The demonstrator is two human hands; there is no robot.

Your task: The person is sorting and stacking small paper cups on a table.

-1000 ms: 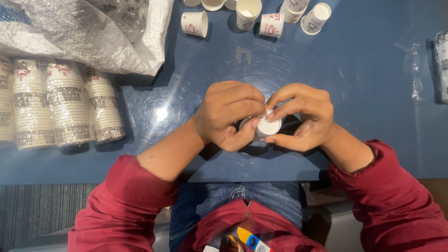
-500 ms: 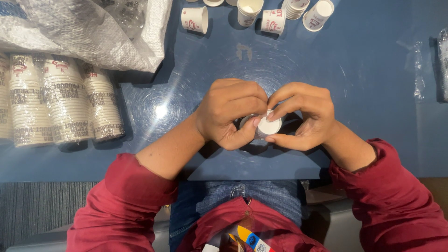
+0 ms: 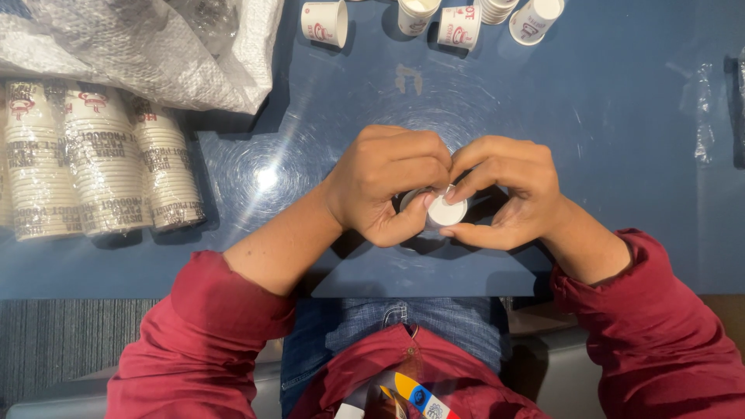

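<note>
Cup stacks point(image 3: 101, 159) left, perhaps wrapped; bag point(image 3: 132, 46) behind.

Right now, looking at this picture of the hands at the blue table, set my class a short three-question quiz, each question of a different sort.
1. True or false: both hands hold one small white cup together above the blue table.
2. Multiple choice: where do the sleeved stacks of paper cups lie? A) by the person's left hand side, B) by the right hand side, C) on the lap.
3. Fill in: the loose cups at the table's far edge lie mostly on their ____.

Key: 1 true; 2 A; 3 sides.
</note>
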